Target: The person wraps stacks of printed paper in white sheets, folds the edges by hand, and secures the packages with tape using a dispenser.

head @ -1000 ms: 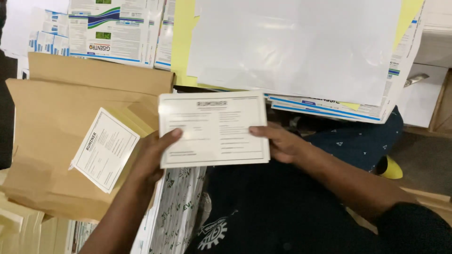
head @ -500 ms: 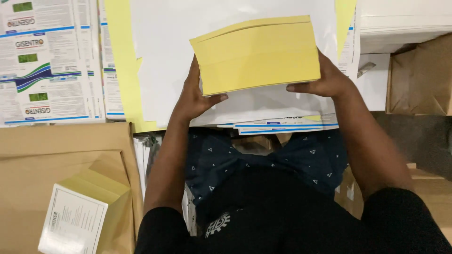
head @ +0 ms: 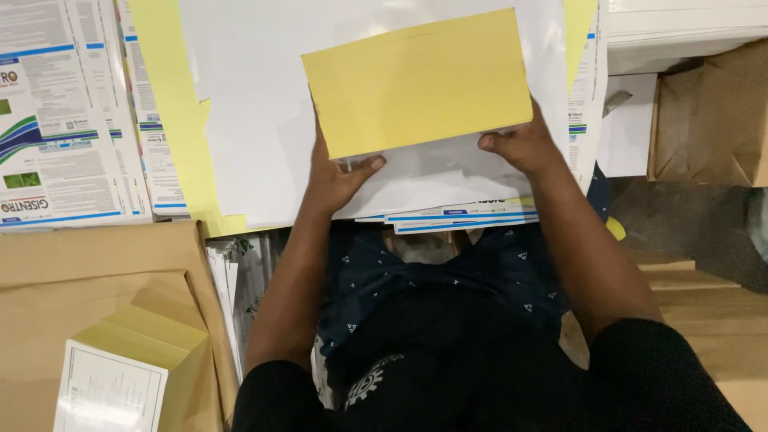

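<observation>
Yellow stack [head: 416, 80]: a flat rectangular block of sheets, plain yellow face up, slightly tilted, long edge across the view. It sits over the large white sheets [head: 256, 104] on the tabletop, in front of the person. The left hand [head: 336, 172] grips its lower left corner, thumb pointing right beneath the edge. The right hand [head: 520, 144] clasps its lower right corner, fingers hidden underneath.

Compared with half a second ago, the stack lies flatter, showing less side edge, and both hands sit at the near corners rather than along the sides.

Printed leaflets [head: 56, 112], white with blue and green bands, lie at the left. A yellow sheet [head: 164, 112] borders the white sheets. Brown paper [head: 88, 264] covers the lower left, bearing a yellow bundle [head: 148, 336] with a white label [head: 108, 392]. A brown paper package [head: 712, 120] stands at the right.
</observation>
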